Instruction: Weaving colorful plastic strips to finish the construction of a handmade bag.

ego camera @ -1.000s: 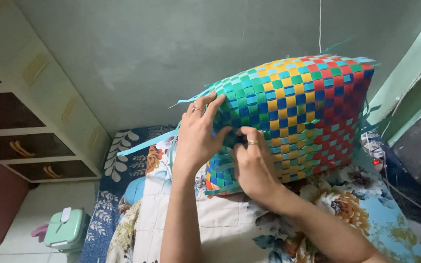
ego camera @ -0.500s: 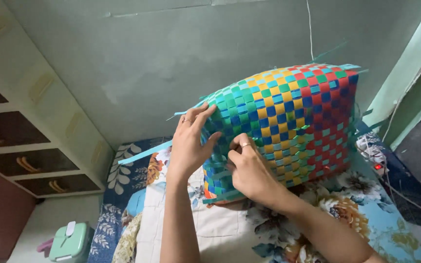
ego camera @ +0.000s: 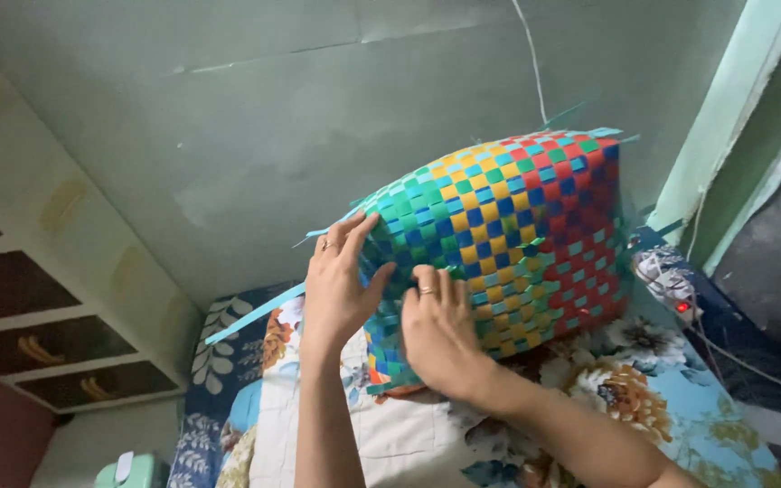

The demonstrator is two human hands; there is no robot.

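Note:
A woven basket [ego camera: 517, 235] of green, blue, yellow and red plastic strips lies on its side on a flowered bedsheet [ego camera: 644, 407]. My left hand [ego camera: 341, 285] presses flat on its green end, fingers spread, a ring on one finger. My right hand [ego camera: 440, 330] sits beside it on the basket's lower side, fingers curled at the weave, also with a ring. Loose light-blue strip ends [ego camera: 250, 316] stick out to the left of the basket.
A pale green wall [ego camera: 255, 136] stands close behind. Wooden drawers with handles [ego camera: 38, 348] are at the left. A mint-green box [ego camera: 133, 470] sits low left. A power strip with a red light [ego camera: 675, 289] and cables lies to the right of the basket.
The view has tilted, so the basket and hands sit slightly lower and more to the right. My right hand's fingers have shifted a little along the weave. The left hand stays pressed on.

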